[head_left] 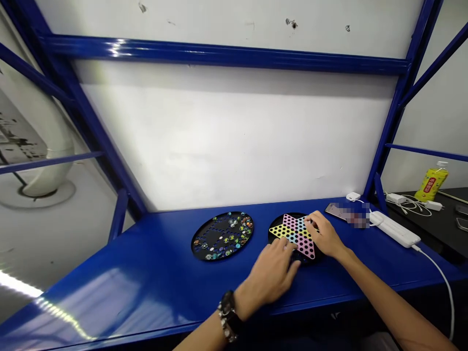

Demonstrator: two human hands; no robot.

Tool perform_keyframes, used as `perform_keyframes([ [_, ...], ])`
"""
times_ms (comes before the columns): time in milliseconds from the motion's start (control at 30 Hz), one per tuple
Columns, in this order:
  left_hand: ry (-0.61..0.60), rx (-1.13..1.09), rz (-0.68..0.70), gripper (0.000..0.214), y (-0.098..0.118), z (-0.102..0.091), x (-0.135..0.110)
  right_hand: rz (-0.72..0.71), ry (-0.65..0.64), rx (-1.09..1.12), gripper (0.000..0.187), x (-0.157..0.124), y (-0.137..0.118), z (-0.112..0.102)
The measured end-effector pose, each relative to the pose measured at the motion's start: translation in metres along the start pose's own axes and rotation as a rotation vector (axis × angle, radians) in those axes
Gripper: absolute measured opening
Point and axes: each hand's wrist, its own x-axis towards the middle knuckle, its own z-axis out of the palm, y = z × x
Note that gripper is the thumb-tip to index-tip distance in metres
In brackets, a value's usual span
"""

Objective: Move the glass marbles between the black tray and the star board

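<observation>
Across the blue bench (pixel 157 282), there's the black tray (pixel 209 239) on the left and the star (pixel 294 229) between both hands: left grip (pixel 272 273) at its near edge, right grip (pixel 325 236) on its right, clamped or loose, can't tell! Marbles (pixel 232 240) dot the tray.

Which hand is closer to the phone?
Right. The right hand is front-left of the phone; the left hand is farther away, at the star board's near edge.
</observation>
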Motion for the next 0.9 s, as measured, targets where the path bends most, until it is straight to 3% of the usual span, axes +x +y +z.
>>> perform_keyframes([
  [100,-0.011,0.182,0.035,0.019,0.019,0.022,0.011,0.045,0.015,0.004,0.027,-0.013,0.009,-0.002],
  [200,0.003,0.272,0.033,0.022,0.021,0.033,0.016,0.055,-0.003,-0.023,0.026,-0.015,0.011,0.002],
  [567,0.037,0.334,0.120,0.023,0.020,0.041,0.015,0.027,-0.085,-0.142,0.021,-0.016,0.008,0.009],
  [733,0.001,0.244,0.145,0.024,0.016,0.038,0.021,-0.074,-0.128,-0.290,0.018,-0.018,0.006,0.016],
  [900,-0.032,0.173,0.182,0.024,0.011,0.037,0.026,-0.080,-0.142,-0.307,0.018,-0.021,0.006,0.017],
])
